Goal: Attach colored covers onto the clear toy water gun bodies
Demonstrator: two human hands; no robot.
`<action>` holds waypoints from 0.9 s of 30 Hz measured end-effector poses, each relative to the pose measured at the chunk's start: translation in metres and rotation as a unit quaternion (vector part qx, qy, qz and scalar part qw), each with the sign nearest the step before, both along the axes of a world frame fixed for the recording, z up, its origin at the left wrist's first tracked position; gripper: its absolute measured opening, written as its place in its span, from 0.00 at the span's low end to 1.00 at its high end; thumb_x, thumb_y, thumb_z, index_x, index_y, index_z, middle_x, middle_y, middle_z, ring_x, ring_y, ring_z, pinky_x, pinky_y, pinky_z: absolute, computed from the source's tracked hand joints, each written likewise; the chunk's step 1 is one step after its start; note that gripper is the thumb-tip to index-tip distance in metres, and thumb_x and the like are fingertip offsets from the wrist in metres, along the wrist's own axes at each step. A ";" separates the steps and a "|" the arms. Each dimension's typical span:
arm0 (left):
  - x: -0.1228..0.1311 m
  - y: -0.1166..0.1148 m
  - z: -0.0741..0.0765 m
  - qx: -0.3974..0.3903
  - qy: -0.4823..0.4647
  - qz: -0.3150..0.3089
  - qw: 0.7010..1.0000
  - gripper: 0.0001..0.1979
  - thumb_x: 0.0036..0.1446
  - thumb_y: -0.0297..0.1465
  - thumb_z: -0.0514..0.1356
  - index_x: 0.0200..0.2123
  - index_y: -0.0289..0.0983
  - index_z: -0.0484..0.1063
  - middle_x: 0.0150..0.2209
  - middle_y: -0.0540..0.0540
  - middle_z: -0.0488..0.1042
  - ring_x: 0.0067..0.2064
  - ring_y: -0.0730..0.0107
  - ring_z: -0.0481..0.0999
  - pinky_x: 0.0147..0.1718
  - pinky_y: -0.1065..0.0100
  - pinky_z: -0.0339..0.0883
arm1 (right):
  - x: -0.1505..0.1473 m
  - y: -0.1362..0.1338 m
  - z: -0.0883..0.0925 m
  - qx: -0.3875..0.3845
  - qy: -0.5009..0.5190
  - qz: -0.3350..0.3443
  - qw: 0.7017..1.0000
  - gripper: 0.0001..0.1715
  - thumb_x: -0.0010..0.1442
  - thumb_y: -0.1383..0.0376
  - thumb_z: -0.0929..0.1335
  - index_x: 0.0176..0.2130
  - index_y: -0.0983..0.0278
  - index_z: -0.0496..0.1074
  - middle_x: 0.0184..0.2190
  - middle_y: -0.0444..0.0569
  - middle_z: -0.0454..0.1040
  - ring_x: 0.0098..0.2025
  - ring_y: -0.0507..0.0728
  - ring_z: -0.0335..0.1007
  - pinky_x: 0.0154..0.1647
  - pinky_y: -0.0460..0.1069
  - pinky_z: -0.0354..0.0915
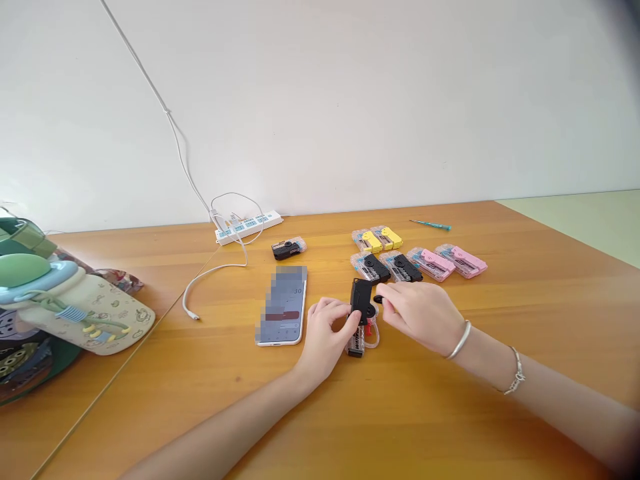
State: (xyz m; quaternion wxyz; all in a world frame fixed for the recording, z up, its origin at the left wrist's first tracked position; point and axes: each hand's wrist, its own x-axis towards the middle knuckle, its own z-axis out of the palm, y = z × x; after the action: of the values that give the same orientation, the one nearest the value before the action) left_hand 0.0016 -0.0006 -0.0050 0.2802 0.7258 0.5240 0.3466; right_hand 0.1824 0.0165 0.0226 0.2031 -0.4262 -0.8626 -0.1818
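Observation:
My left hand is closed on a small black-and-clear plastic gadget, thumb on its front and fingers behind its left side. The gadget stands tilted on the table, its clear lower part carrying printed lettering, with a bit of red and a clear loop at its right. Just right of it, my right hand pinches a small black rounded piece. Whether that piece touches the gadget I cannot tell. Left of my left hand lies a white-edged phone, screen up and partly blurred.
Behind my hands lie similar gadgets: yellow, black and pink ones, and another black one further left. A teal screwdriver lies behind. A power strip, white cable and bottle are on the left.

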 end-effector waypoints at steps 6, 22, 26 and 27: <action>0.002 -0.002 0.003 0.015 0.018 -0.036 0.999 0.11 0.58 0.31 0.53 0.30 0.43 0.75 0.36 0.51 0.76 0.42 0.63 0.66 0.46 0.58 0.57 | 0.027 0.006 -0.029 -0.017 -0.020 0.000 1.000 0.11 0.59 0.72 0.60 0.29 0.64 0.69 0.25 0.46 0.72 0.29 0.54 0.67 0.27 0.47 0.55; 0.003 -0.005 0.006 0.033 -0.021 -0.121 0.992 0.16 0.54 0.21 0.49 0.25 0.41 0.74 0.46 0.50 0.74 0.50 0.63 0.66 0.52 0.58 0.59 | 0.016 -0.021 -0.020 -0.077 0.160 0.135 0.975 0.17 0.64 0.70 0.56 0.48 0.63 0.67 0.35 0.49 0.76 0.34 0.54 0.68 0.33 0.49 0.64; 0.001 -0.006 0.008 0.025 -0.024 -0.131 0.991 0.14 0.54 0.26 0.50 0.34 0.43 0.75 0.48 0.49 0.74 0.51 0.60 0.65 0.54 0.55 0.56 | 0.016 -0.021 -0.020 -0.056 0.151 0.135 0.978 0.14 0.62 0.69 0.58 0.45 0.64 0.68 0.34 0.49 0.75 0.33 0.54 0.68 0.33 0.49 0.64; 0.000 -0.007 0.008 0.027 -0.025 -0.134 0.990 0.13 0.55 0.28 0.51 0.36 0.43 0.75 0.48 0.49 0.73 0.52 0.60 0.65 0.54 0.55 0.55 | 0.016 -0.021 -0.019 -0.051 0.149 0.136 0.978 0.13 0.62 0.69 0.59 0.44 0.64 0.68 0.34 0.49 0.75 0.33 0.54 0.68 0.33 0.49 0.64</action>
State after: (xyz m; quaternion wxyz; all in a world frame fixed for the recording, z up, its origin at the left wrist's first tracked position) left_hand 0.0015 -0.0074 0.0032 0.3175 0.7879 0.4052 0.3380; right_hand 0.1981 -0.0048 0.0032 0.3307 -0.3370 -0.8805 -0.0428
